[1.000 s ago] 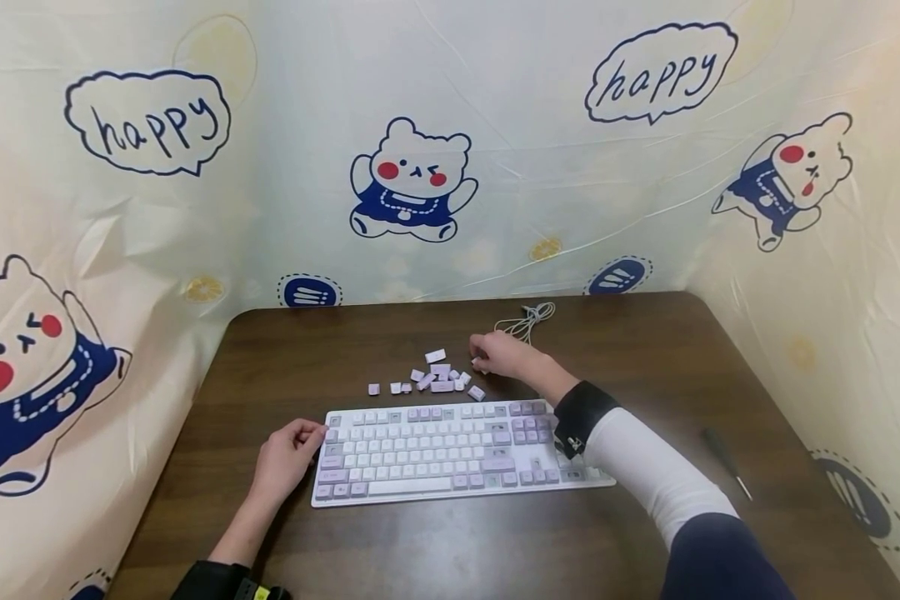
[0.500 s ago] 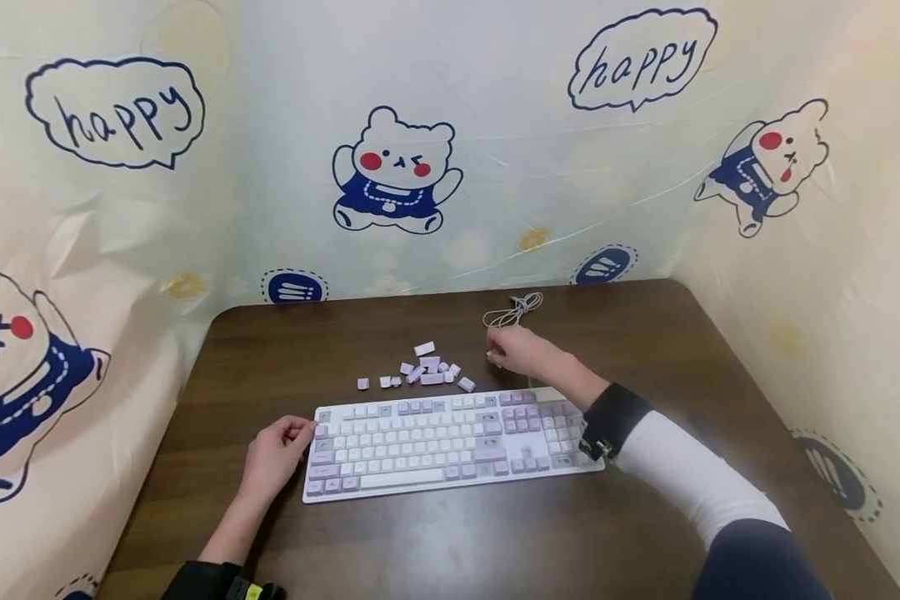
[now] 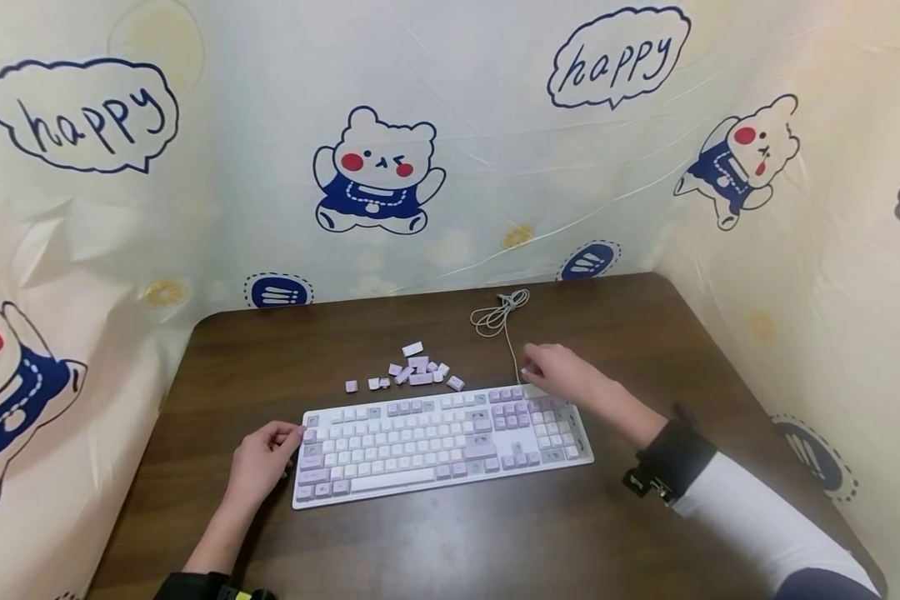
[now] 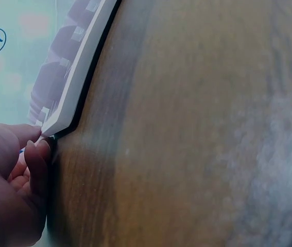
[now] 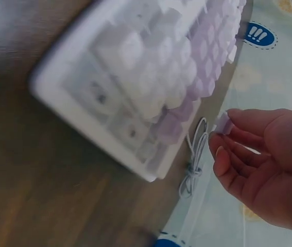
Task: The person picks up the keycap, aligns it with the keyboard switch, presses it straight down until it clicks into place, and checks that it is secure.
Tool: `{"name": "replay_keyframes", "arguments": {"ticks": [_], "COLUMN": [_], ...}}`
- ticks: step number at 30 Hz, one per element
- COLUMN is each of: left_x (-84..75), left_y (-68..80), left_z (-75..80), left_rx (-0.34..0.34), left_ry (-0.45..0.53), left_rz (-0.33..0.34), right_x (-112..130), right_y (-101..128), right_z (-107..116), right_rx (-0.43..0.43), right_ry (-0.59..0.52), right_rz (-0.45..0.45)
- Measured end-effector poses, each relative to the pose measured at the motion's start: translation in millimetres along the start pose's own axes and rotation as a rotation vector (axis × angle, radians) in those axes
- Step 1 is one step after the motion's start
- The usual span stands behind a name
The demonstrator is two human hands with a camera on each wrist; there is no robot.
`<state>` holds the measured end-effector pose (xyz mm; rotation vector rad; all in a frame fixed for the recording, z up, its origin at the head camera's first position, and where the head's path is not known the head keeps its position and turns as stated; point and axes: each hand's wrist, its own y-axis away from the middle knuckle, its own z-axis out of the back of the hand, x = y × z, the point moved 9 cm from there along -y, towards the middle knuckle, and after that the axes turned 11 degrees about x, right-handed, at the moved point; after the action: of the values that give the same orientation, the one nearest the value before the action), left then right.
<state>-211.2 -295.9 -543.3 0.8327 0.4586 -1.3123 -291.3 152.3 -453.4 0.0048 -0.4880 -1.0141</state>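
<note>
Right hand (image 3: pixel 558 377) pinches keycap (image 5: pixel 223 123) above keyboard (image 3: pixel 442 442); left hand (image 3: pixel 258 462) grips its corner

The right hand (image 3: pixel 558 375) left the pile of loose keycaps (image 3: pixel 416 372), carrying a pale keycap (image 5: pixel 223 123) pinched in its fingertips, and moved right and nearer, over the keyboard's (image 3: pixel 442 442) far right corner.
</note>
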Motion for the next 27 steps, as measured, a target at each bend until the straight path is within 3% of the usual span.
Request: {"name": "replay_keyframes", "arguments": {"ticks": [9,15,27], "left_x": [1.0,2.4,2.1], "left_y": [-0.2,0.6,-2.2], "left_z": [-0.7,-2.1,-3.5], "left_rx": [-0.002,0.018,0.050], "left_ry": [0.005,0.021,0.036], "left_rz": [0.002,0.017,0.027], "right_x": [-23.8,-31.0,-62.5], "right_y": [41.2,63.8,96.3], "right_z": [-16.3,-20.6,-49.9], "right_rx": [0.048,0.019,0.144], "right_ry": [-0.057,-0.071,-0.332], "right_rz": [-0.163,-0.225,-0.365]}}
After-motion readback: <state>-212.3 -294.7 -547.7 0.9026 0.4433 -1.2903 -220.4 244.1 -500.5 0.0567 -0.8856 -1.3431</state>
